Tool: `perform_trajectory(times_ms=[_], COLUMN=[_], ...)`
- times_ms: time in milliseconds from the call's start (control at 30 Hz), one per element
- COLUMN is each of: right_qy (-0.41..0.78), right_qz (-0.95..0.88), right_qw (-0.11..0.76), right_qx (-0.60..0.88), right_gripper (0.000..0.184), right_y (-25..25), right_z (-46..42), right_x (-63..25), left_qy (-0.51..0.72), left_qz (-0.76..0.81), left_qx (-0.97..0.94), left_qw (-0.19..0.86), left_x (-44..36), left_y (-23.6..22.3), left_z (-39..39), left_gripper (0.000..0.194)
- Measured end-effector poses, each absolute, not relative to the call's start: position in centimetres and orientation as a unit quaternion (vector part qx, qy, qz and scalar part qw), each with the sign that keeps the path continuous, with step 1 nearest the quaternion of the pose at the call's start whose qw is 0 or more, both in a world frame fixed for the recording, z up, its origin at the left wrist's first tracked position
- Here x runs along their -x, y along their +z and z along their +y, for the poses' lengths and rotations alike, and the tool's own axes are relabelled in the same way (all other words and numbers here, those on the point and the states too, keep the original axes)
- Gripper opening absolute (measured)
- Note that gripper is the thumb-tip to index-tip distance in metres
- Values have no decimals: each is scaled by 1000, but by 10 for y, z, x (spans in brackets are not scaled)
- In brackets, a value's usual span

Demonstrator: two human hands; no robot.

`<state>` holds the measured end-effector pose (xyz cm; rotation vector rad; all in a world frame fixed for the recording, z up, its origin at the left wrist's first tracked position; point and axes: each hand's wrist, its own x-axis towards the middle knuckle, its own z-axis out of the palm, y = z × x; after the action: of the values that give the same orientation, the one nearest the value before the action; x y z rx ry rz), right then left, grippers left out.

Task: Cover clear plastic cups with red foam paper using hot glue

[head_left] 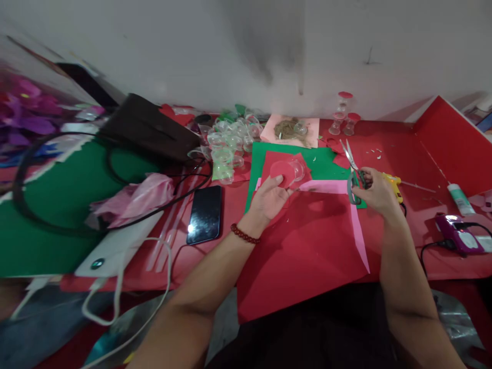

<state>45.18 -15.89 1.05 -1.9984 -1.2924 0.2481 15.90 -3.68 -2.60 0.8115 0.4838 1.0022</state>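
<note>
My left hand is closed, thumb on top, around a round red paper disc and a small clear plastic cup that appears to be against it. In my right hand is a pair of scissors with green handles, blades parted and pointing away from me. Beneath both hands lie a large red sheet, pink paper strips and a green sheet. A smaller red paper piece lies under the cup and disc.
Clear plastic cups pile up at the back, beside twine on pale paper. Red-topped cup pieces stand by the wall. A phone lies left; a yellow glue gun, glue tube and purple device lie right.
</note>
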Motion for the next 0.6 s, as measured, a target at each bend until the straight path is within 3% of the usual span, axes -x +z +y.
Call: perform_trajectory(times_ms=[367, 500, 600], right_qy=[321, 405, 361], right_qz=[-409, -397, -454], right_qw=[542, 549, 526], right_qx=[660, 614, 621], right_gripper=[61, 61, 64], right_y=[21, 20, 16], right_z=[-152, -150, -150], right_x=[-419, -409, -403], left_qy=[449, 439, 425], left_qz=[240, 266, 293], left_qx=[-335, -235, -205], left_qw=[793, 826, 832], left_x=[-158, -162, -165], left_y=[-22, -10, -3], left_z=[-29, -35, -40], left_gripper=[21, 10, 10])
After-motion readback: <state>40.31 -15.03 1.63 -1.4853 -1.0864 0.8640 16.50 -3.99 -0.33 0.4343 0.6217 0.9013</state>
